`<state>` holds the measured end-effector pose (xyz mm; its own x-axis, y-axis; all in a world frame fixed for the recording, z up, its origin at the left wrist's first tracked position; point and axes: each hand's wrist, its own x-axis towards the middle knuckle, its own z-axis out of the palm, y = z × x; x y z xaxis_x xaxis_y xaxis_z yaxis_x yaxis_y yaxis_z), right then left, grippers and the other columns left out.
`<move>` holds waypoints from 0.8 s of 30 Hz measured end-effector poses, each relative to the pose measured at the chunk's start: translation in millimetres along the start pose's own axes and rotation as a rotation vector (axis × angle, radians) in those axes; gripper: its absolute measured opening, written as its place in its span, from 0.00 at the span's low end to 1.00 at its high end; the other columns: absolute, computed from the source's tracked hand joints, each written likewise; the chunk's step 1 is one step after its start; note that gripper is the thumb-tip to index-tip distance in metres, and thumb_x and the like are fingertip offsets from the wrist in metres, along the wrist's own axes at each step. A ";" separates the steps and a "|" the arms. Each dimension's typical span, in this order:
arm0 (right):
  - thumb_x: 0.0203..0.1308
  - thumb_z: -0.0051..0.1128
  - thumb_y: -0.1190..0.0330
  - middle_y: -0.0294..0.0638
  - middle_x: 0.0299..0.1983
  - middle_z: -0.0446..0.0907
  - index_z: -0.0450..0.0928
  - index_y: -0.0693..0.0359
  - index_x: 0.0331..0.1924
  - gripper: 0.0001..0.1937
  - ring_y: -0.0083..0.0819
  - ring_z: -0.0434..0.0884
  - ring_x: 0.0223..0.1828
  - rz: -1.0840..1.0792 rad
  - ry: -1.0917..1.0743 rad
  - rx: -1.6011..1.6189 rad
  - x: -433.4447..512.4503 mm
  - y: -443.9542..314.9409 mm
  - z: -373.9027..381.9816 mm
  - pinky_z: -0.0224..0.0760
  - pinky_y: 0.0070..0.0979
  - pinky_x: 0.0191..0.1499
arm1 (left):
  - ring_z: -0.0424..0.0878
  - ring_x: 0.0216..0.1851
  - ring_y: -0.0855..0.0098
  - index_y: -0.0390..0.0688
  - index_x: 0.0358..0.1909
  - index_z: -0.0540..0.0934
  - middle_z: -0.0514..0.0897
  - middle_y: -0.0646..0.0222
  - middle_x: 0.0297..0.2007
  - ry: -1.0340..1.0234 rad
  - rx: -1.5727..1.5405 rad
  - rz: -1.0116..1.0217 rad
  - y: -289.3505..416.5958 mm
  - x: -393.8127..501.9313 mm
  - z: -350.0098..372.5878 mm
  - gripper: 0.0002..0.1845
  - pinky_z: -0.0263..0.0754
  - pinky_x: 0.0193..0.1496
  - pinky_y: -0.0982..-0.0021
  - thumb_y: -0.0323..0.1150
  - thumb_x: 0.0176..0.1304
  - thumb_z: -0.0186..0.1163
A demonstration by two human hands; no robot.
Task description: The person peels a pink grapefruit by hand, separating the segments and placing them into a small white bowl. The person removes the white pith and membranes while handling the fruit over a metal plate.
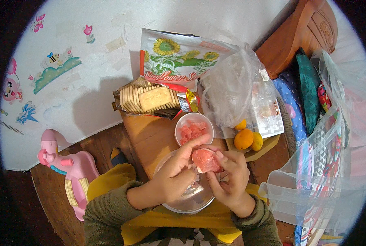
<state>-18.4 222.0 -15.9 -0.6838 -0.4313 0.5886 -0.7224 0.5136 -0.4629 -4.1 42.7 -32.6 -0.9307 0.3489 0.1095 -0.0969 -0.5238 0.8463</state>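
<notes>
Between my hands is a piece of pink citrus flesh (205,160), likely grapefruit or pomelo. My right hand (232,175) holds it from the right with thumb and fingers. My left hand (178,172) is at its left side, the fingers curled close to it; whether they grip it is partly hidden. Just beyond my hands stands a white cup (177,130) with pink citrus pulp (192,130) in it. Below my hands rests a large clear plastic bowl (190,208), its contents mostly covered by the hands.
An open pack of crackers (155,98) and a sunflower seed bag (176,61) stand on the wooden table (146,132). Right of them are a clear plastic bag (229,89) and oranges (243,139) on a tray (272,146). A pink toy horse (75,172) stands at the left.
</notes>
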 end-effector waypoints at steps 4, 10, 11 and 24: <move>0.47 0.67 0.80 0.48 0.46 0.74 0.71 0.65 0.57 0.29 0.38 0.76 0.46 0.136 -0.036 0.169 -0.7 4.5 -4.6 0.69 0.27 0.48 | 0.69 0.64 0.70 0.34 0.73 0.55 0.69 0.59 0.65 -0.008 0.104 -0.065 6.6 -3.0 -5.0 0.33 0.61 0.68 0.68 0.16 0.63 0.42; 0.51 0.65 0.80 0.43 0.49 0.70 0.69 0.65 0.58 0.27 0.32 0.72 0.50 0.258 0.021 0.506 -4.8 16.5 0.8 0.66 0.26 0.53 | 0.68 0.66 0.71 0.32 0.72 0.55 0.70 0.61 0.64 0.019 0.309 -0.141 11.9 -1.4 -12.1 0.29 0.61 0.67 0.69 0.26 0.71 0.46; 0.51 0.65 0.80 0.43 0.49 0.71 0.69 0.65 0.58 0.27 0.33 0.72 0.50 0.252 0.020 0.489 -5.6 16.9 0.9 0.66 0.26 0.53 | 0.68 0.66 0.71 0.32 0.72 0.55 0.69 0.60 0.65 -0.027 0.356 -0.069 12.8 -1.4 -11.4 0.29 0.61 0.67 0.69 0.27 0.71 0.47; 0.47 0.66 0.79 0.52 0.49 0.71 0.68 0.64 0.59 0.31 0.39 0.75 0.47 0.040 -0.138 0.067 3.0 4.1 -4.6 0.69 0.28 0.46 | 0.74 0.55 0.76 0.36 0.65 0.64 0.73 0.64 0.56 0.022 0.283 0.029 11.9 -4.6 -13.0 0.28 0.72 0.56 0.73 0.23 0.64 0.61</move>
<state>-22.9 226.2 -13.0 -0.7166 -0.5115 0.4742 -0.6963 0.4838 -0.5302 -5.5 24.8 -29.8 -0.9392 0.3189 0.1271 0.0291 -0.2949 0.9551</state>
